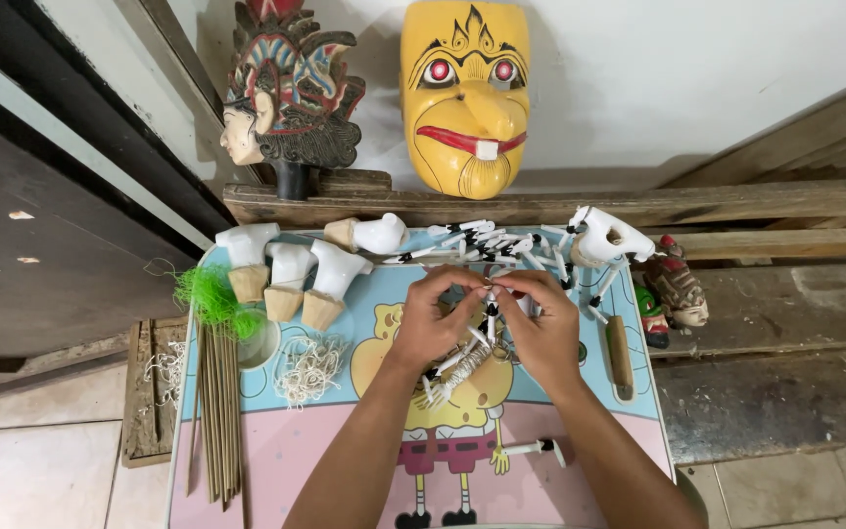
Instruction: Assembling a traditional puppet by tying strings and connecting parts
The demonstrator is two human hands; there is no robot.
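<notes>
A small table [247, 460] with a cartoon picture on top is being used as the work place, and a big yellow mask [464, 93] is leaning on the wall far above the grip. Three white carved bodies [286, 269] with bare wood bottoms are being kept up and to the left of the grip, and a heap of white and black arm pieces [501, 245] is lying just above it. Thin brown sticks [219, 411] are lying well to the left. A little jointed puppet arm [467, 358] is being pinched at its top end by both hands, and the rest is hanging down under the grip. The left hand [433, 318] and the right hand [540, 328] are both being closed on it, fingertips touching. The bodies have no arms on them yet, so it looks like much is left to do.
</notes>
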